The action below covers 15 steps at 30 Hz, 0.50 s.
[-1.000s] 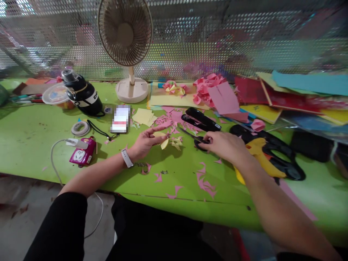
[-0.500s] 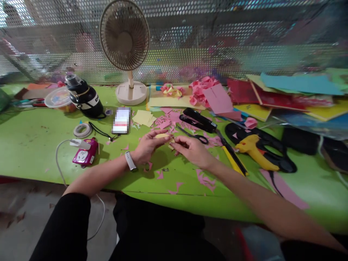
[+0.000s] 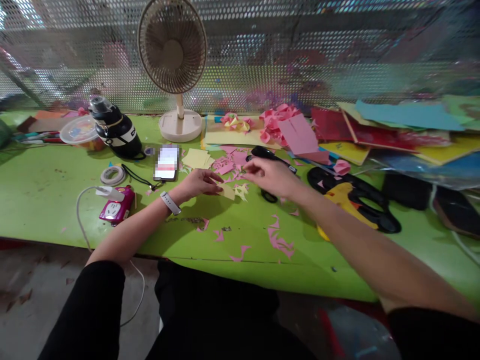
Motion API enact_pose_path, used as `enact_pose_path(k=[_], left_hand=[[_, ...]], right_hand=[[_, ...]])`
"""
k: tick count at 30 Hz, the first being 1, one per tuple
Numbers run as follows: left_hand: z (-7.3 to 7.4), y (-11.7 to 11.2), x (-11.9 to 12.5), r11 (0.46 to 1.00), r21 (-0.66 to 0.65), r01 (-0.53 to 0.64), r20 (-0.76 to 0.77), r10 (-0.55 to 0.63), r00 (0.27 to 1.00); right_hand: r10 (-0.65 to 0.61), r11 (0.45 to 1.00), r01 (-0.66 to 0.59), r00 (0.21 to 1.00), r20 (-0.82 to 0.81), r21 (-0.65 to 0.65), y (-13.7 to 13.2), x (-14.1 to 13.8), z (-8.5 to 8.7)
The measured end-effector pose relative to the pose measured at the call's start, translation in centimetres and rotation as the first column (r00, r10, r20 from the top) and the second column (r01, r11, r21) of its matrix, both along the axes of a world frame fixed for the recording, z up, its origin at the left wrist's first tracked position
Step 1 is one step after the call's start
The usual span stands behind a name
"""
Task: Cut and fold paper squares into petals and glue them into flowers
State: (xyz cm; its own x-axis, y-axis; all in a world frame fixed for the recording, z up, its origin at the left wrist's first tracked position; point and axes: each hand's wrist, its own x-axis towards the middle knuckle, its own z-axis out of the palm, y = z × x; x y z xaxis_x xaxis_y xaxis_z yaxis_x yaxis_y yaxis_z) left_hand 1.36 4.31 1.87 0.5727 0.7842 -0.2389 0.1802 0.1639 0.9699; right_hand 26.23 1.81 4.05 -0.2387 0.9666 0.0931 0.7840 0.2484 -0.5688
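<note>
My left hand [image 3: 200,182], wearing a white wristband, pinches a small piece of yellow paper [image 3: 227,192] just above the table. Yellow paper scraps [image 3: 241,191] lie right beside that piece. My right hand [image 3: 268,175] is raised to the right, over the pink scraps [image 3: 227,165], with its thumb and fingertips drawn together. Whatever is between those fingertips, if anything, is too small to make out. Under this hand, only a handle of the black scissors [image 3: 269,196] shows. A stack of yellow paper squares [image 3: 197,158] lies beyond my left hand.
A fan [image 3: 180,126], a black bottle [image 3: 117,131], a phone [image 3: 166,162] and a pink power socket [image 3: 117,205] stand or lie on the left. To the right are a black stapler [image 3: 261,152], a yellow glue gun [image 3: 347,202], pink paper flowers [image 3: 275,120] and coloured sheets [image 3: 408,114].
My hands have parted. The right one has moved up and away from the yellow paper, while the left keeps hold of it. Yellow scraps now show between them.
</note>
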Motion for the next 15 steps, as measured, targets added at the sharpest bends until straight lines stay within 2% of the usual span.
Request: enact_pose_path(k=[1,3,4,6,7,10,12,15], left_hand=[[-0.2,0.0,0.0,0.999,0.014,-0.029,-0.019,0.030,0.999],[-0.4,-0.1,0.0,0.997,0.063,-0.050,-0.098,0.056,0.994],[-0.4,-0.3,0.1,0.994,0.100,-0.041,-0.158,0.056,0.986],[-0.3,-0.5,0.0,0.975,0.223,-0.007,-0.289,0.073,0.955],[-0.2,-0.6,0.0,0.952,0.307,-0.004,-0.344,0.114,0.932],[0.1,-0.4,-0.3,0.853,0.520,-0.047,-0.384,0.283,0.879],[0.1,0.0,-0.5,0.822,0.565,-0.064,-0.357,0.315,0.879],[0.0,0.6,-0.8,0.821,0.569,-0.042,-0.354,0.291,0.889]], right_hand=[[0.002,0.995,-0.015,0.991,0.132,0.098,1.8,0.3,0.5],[0.019,0.983,-0.081,0.938,0.345,0.165,5.7,0.6,1.2],[0.036,0.984,-0.106,0.904,0.425,0.143,7.6,0.6,1.4],[0.101,0.993,-0.116,0.844,0.527,-0.006,11.1,0.4,1.3],[0.145,0.989,-0.104,0.814,0.563,-0.105,12.6,0.2,1.0],[0.172,0.979,-0.068,0.784,0.597,-0.192,15.7,-0.4,0.1],[0.180,0.973,-0.054,0.780,0.599,-0.222,16.8,-0.6,-0.5],[0.198,0.966,-0.055,0.788,0.582,-0.253,17.6,-0.5,-0.9]])
